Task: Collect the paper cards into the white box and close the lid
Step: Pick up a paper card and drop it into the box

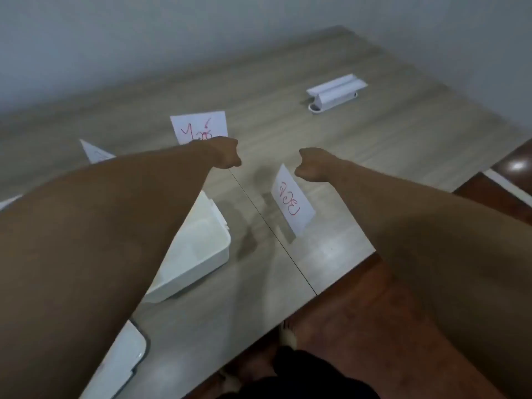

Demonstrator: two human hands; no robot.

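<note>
Both our hands reach out over the worktop (359, 131) with fingers curled into loose fists, and neither seems to hold anything. The left hand (226, 155) and the right hand (311, 168) sit apart with a bare strip of worktop between them.

The nearest paper card (292, 201) lies just below and slightly inward of the right fingers (300, 171), its upper corner almost under them. Its long axis runs away from those fingers toward us and outward, and its far end appears lifted off the surface. We judge the right hand the natural one for it.

A second card (198, 126) lies just beyond the left fingers (234, 161), partly hidden by that wrist. A third card (93, 152) peeks out beyond the left forearm, further outward.

The white box (198, 254) stands open, well back from the left fingers, toward us under the left forearm, so a lifted card must travel backward and across to reach it. What we take for the lid (121, 364) lies nearer still to us, beside the box.
</note>
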